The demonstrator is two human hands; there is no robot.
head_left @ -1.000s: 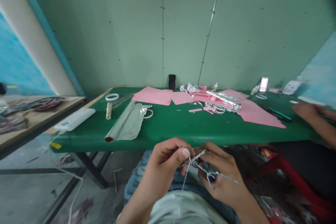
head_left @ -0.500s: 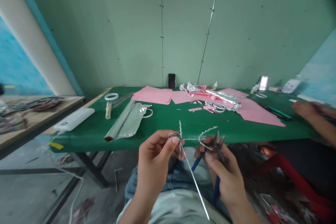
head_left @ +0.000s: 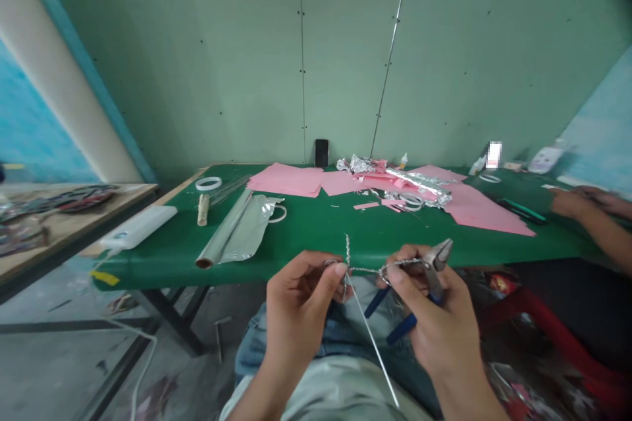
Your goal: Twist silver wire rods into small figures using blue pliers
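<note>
My left hand pinches a twisted silver wire piece between thumb and fingers, just in front of the table edge. One twisted arm of it points up, and another runs across to my right hand. A straight thin rod slants down from the joint toward my lap. Thumb and fingers of my right hand close on the far end of the twisted wire. Blue-handled pliers also rest in that hand, jaws pointing up and to the right; part of them is hidden by the fingers.
On the green table lie a foil roll, pink paper sheets, crumpled foil, a tape ring and a white power bank. A phone leans on the wall. Another person's hands are at the right.
My right fingers now pinch the wire's right end, and its curved arms no longer stand spread. The pliers have swung to the right in my palm. Both hands sit slightly further right.
</note>
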